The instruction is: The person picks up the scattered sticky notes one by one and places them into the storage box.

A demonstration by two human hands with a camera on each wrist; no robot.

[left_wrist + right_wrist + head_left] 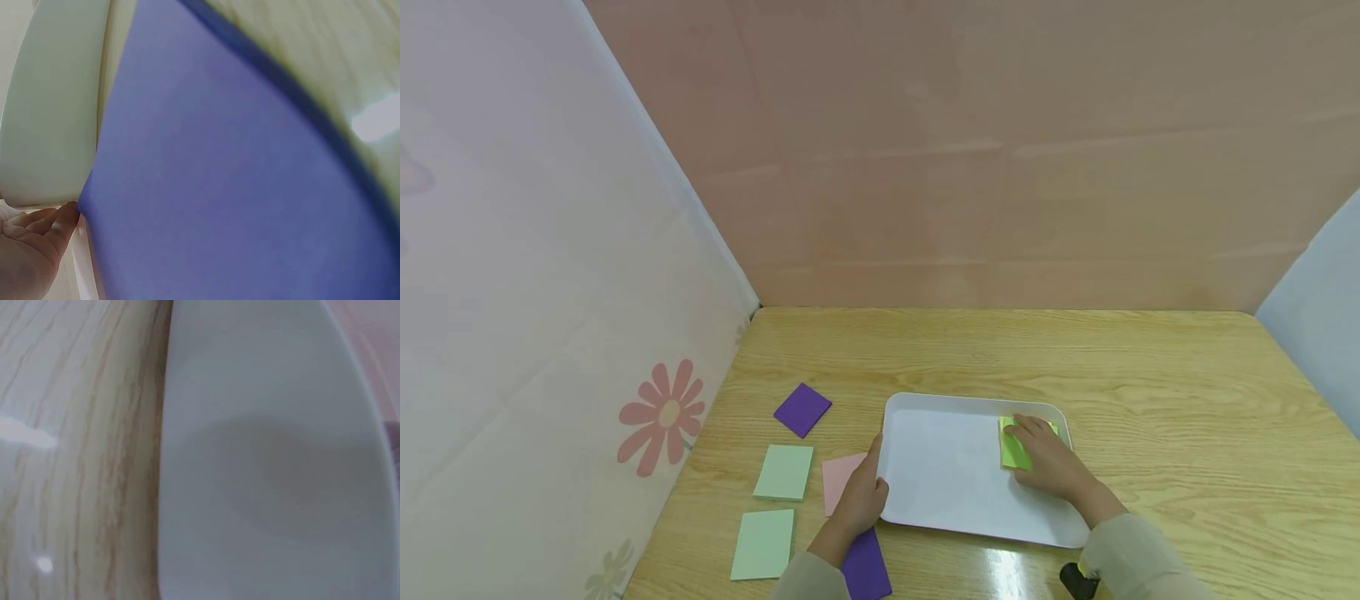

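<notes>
A white tray (947, 458) lies on the wooden table, its wall (269, 450) filling much of the right wrist view. My left hand (859, 500) holds its left edge, thumb at the rim and fingers along the side; in the left wrist view the fingertips (65, 219) meet the tray's corner. Inside the tray, at the right end, my right hand (1051, 458) grips a bright green sticky-note pad (1013, 450), fingers over the far side and thumb at the near side. A yellow edge shows beside that hand. The palm hides much of the pad.
Left of the tray lie a purple square (802, 410), two pale green squares (784, 472), a pink square (841, 477) partly under my left hand, and another purple square (867, 567) below the left wrist. A small black object (1078, 582) is beside the right sleeve.
</notes>
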